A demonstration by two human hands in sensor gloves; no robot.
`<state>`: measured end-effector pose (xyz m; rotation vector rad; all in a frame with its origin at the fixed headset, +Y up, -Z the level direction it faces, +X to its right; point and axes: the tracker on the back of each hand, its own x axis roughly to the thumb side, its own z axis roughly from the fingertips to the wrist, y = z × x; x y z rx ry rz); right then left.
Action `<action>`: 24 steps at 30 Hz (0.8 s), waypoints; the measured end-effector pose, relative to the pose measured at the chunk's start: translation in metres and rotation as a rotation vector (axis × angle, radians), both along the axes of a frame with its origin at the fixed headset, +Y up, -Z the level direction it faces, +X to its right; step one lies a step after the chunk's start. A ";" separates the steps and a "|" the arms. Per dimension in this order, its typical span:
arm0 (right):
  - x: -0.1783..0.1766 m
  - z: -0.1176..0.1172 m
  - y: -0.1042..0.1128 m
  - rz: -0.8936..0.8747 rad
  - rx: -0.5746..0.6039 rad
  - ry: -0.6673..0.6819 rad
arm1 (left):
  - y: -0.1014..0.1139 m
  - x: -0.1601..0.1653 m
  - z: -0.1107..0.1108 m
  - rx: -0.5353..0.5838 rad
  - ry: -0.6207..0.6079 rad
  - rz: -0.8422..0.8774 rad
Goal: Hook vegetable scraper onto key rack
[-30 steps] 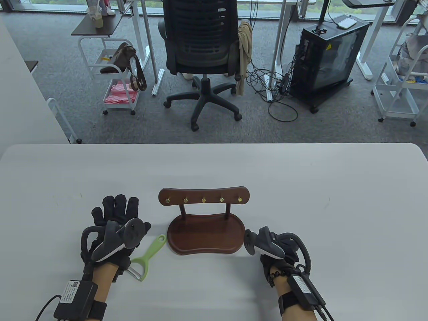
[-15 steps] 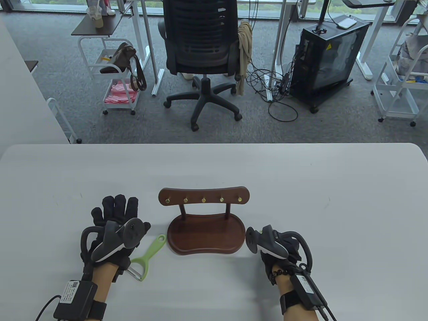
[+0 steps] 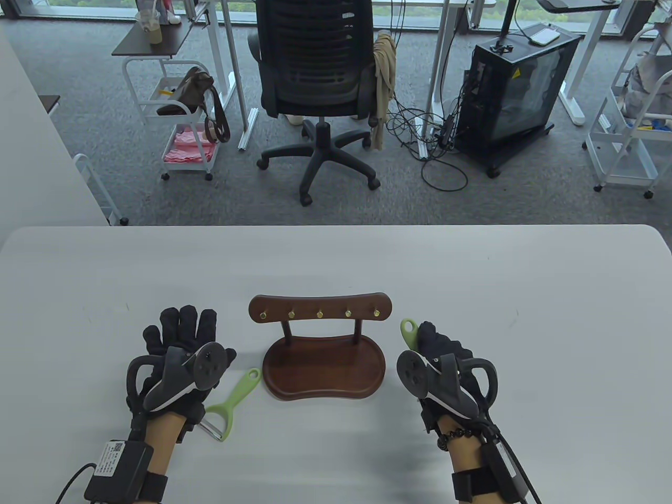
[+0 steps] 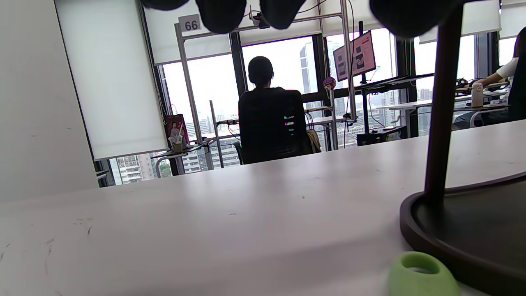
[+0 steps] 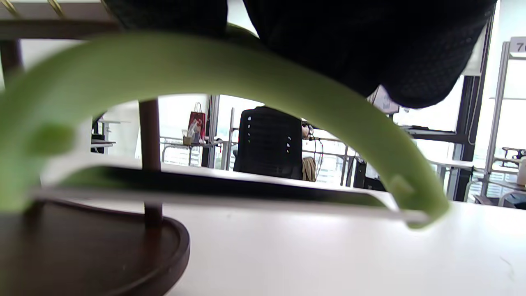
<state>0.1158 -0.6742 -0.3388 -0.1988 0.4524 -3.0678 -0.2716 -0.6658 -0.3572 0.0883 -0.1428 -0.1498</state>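
Note:
A dark wooden key rack [image 3: 320, 307] with several brass hooks [image 3: 319, 314] stands on the white table [image 3: 525, 294]. My right hand [image 3: 428, 336] grips a green vegetable scraper [image 3: 409, 332] just right of the rack's right end, with its handle loop pointing up. In the right wrist view its arched head [image 5: 205, 70] and blade [image 5: 246, 203] hang under my fingers [image 5: 370, 49], above the table and beside the rack base [image 5: 82, 250]. My left hand [image 3: 181, 328] rests flat and open on the table, left of the rack. A second green scraper [image 3: 231, 401] lies beside it.
The rack's base [image 3: 323, 367] lies between my hands. In the left wrist view the base [image 4: 464, 230] and a post [image 4: 439, 123] are at right, with the lying scraper's loop [image 4: 423, 275] at the bottom. An office chair [image 3: 320, 79] stands beyond the table's far edge.
My right hand has moved forward and up beside the rack's right end, and a green scraper's handle loop now shows above its fingers. The left hand and the lying scraper have not moved.

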 end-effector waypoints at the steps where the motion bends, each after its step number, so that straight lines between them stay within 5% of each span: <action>1: -0.001 0.002 0.003 -0.002 0.024 0.009 | 0.000 0.000 0.000 0.001 0.000 0.001; 9: -0.018 0.015 0.023 -0.022 0.182 0.070 | 0.000 0.000 0.000 0.003 0.003 0.002; 24: -0.040 0.009 0.021 0.060 0.214 0.095 | 0.001 -0.001 0.000 0.008 0.011 0.005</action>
